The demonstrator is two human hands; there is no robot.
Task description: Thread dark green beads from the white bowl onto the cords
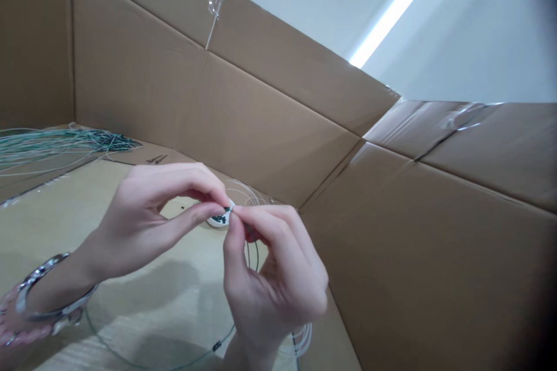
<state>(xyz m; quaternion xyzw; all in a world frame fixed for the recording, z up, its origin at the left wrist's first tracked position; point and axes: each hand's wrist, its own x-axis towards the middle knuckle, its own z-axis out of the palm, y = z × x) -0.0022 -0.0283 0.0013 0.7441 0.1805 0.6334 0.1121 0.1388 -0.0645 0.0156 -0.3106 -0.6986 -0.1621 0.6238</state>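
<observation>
Left hand (148, 229): tiny green piece (227, 209) pinched.
Right hand (276, 269): other end pinched, seemingly for steadiness.
White dish (221, 225): set beyond, twelve o'clock, presumably for reach.

We find no legible text, label, brand, number or sign on any surface or item visible in this view.

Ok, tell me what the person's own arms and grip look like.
No sleeves or gloves show on either side. The left grip has slender fingers, and around its wrist are a shiny silver bangle and a pink beaded bracelet. The right grip looks similar, with no jewellery in view.
</observation>
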